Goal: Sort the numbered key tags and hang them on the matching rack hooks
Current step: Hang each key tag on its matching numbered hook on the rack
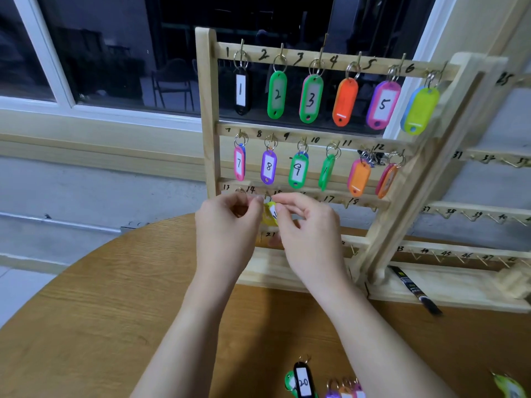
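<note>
Both hands were up at the rack's (207, 116) third row, right by hooks 14 and 15. The left hand (227, 225) and right hand (309, 228) each pinched a yellow tag (269, 215) between them, fingers curled on it. Rows one and two were already full, tags 1 to 12. More tags, including a black 20 (303, 382), sat on the table (100, 326), and a pen (413, 288) lay by the rack's base.
</note>
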### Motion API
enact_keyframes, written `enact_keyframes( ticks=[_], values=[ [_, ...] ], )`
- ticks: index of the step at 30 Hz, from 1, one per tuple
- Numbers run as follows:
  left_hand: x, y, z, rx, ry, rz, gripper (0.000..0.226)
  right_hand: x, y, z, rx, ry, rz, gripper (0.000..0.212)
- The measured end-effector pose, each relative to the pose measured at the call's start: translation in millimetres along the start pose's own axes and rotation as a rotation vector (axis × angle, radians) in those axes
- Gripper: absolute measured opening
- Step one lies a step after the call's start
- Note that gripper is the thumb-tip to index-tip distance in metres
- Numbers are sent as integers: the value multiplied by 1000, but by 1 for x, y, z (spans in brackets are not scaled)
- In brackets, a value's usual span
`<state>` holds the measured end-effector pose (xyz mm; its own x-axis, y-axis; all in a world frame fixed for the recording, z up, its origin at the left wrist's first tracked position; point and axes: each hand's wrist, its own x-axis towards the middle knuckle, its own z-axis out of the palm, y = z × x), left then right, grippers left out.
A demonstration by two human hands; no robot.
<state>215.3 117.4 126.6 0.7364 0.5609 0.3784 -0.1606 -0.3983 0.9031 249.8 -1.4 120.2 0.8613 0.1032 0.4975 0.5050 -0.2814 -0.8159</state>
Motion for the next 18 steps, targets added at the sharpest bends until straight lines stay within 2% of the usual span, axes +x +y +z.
enact_keyframes(
  ticks=[5,10,13,18],
  values=[
    [-1,-2,2,-45,32,-115,31,-8,4,-1,-50,10,-15,11],
    [-1,6,-11,91,-109,-135,24,-27,23,-36,-141,-79,18,10],
    [-11,14,-9,203,-287,-57,22,-41,35,-78,-219,-111,60,11],
    [-55,41,20,252,-727,140,20,-78,61,-175,-458,-97,187,18]
  ],
)
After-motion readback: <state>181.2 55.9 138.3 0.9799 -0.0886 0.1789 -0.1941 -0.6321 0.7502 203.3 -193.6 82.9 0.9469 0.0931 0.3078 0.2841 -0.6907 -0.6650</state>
